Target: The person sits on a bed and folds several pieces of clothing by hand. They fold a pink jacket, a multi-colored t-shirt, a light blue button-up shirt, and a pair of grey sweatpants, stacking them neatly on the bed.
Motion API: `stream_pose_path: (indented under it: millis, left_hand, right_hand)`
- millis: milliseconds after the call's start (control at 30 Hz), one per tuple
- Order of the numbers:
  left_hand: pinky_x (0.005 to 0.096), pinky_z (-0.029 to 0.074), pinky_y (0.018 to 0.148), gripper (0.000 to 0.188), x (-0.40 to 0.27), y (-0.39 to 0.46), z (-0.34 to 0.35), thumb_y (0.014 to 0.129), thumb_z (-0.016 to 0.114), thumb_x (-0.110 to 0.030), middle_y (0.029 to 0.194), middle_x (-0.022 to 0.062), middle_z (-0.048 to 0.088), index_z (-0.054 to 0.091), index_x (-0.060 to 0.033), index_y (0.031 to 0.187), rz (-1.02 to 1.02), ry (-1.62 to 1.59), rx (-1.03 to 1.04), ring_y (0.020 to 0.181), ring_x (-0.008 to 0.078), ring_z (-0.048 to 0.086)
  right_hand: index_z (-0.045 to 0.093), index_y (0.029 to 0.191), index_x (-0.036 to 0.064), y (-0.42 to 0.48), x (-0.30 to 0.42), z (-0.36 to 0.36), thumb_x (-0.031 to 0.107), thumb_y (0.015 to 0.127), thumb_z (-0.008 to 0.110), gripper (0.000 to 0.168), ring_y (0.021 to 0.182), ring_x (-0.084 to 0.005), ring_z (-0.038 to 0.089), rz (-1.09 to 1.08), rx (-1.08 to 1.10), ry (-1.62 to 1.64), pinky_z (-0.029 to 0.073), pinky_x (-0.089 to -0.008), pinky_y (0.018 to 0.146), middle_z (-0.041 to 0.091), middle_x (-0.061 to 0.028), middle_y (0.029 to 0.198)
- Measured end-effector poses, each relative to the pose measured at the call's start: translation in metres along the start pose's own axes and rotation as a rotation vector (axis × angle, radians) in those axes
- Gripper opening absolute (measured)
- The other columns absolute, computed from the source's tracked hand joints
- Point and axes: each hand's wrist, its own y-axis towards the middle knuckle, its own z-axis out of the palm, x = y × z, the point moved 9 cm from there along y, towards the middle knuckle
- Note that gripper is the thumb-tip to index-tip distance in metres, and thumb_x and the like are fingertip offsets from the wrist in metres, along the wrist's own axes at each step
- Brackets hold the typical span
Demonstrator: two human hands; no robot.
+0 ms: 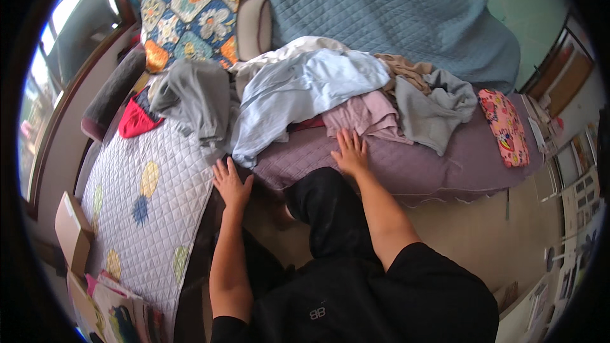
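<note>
My left hand [232, 185] is spread at the edge of a white quilted cover [176, 171] with a pineapple pattern, and holds nothing. Fingers apart, my right hand [351, 154] is at the front of a mauve quilted sofa cover [429, 171], its fingertips by a pink garment [364, 116]. A heap of clothes lies beyond both hands. In it are a light blue shirt [305, 85], a dark grey garment [195, 100], a lighter grey garment [436, 107] and a brown one [407, 70]. Something red [307, 124] shows under the shirt.
A red garment [139, 115] lies at left beside a grey bolster [114, 90]. Behind the heap are a floral cover [193, 14] and a blue quilted cover [391, 14]. A pink patterned bundle [504, 126] sits at right. Cardboard [74, 233] stands at lower left.
</note>
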Motion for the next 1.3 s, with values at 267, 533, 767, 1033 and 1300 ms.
stream_pose_path:
  millis: [267, 533, 767, 1033, 1300]
  left_hand:
    - [0.0488, 0.055, 0.082, 0.051, -0.073, 0.109, 0.033, 0.083, 0.064, -0.022, 0.1, 0.0208, 0.073, 0.06, -0.0093, 0.133, -0.106, -0.348, 0.041, 0.09, 0.0411, 0.07]
    - [0.0478, 0.051, 0.083, 0.01, -0.202, 0.093, 0.014, 0.077, 0.065, -0.015, 0.099, 0.0142, 0.069, 0.071, -0.0092, 0.083, 0.292, -0.333, -0.224, 0.098, 0.038, 0.063]
    - [0.0476, 0.042, 0.11, 0.084, -0.163, 0.132, 0.032, 0.075, 0.071, -0.018, 0.152, 0.0237, 0.045, 0.039, -0.0081, 0.153, 0.036, -0.327, -0.049, 0.137, 0.0446, 0.045]
    - [0.0511, 0.052, 0.092, 0.062, -0.154, 0.159, 0.059, 0.077, 0.074, -0.037, 0.114, 0.0224, 0.07, 0.059, -0.0079, 0.13, 0.036, -0.341, 0.083, 0.108, 0.042, 0.067]
    - [0.0528, 0.053, 0.071, 0.026, -0.259, 0.095, -0.005, 0.082, 0.07, -0.032, 0.082, 0.0238, 0.07, 0.07, -0.0066, 0.085, 0.365, -0.39, -0.045, 0.08, 0.0448, 0.069]
  right_hand:
    - [0.025, 0.161, 0.029, -0.032, 0.017, 0.029, 0.053, 0.095, 0.058, 0.078, 0.157, -0.0292, 0.012, -0.013, 0.322, -0.013, 0.01, -0.059, 0.123, 0.016, -0.001, 0.171]
    - [0.048, 0.151, 0.023, -0.036, -0.014, 0.026, 0.042, 0.095, 0.066, 0.063, 0.157, -0.0331, 0.013, 0.085, 0.506, 0.529, 0.013, -0.0529, 0.124, 0.027, -0.0092, 0.168]
    - [0.062, 0.138, 0.011, -0.027, -0.045, 0.049, 0.025, 0.101, 0.061, 0.04, 0.146, -0.0269, 0.034, 0.16, 0.519, 0.884, 0.03, -0.0427, 0.118, 0.047, -0.0098, 0.155]
    - [0.074, 0.115, 0.007, -0.018, -0.038, 0.022, 0.027, 0.095, 0.065, 0.029, 0.097, -0.0168, 0.066, 0.521, 0.299, 1.095, 0.051, -0.0341, 0.088, 0.074, -0.0033, 0.106]
    - [0.071, 0.114, 0.007, -0.002, -0.026, -0.062, 0.038, 0.097, 0.066, 0.036, 0.092, -0.0137, 0.064, 0.516, -0.165, 1.132, 0.051, -0.0321, 0.081, 0.071, -0.0008, 0.1]
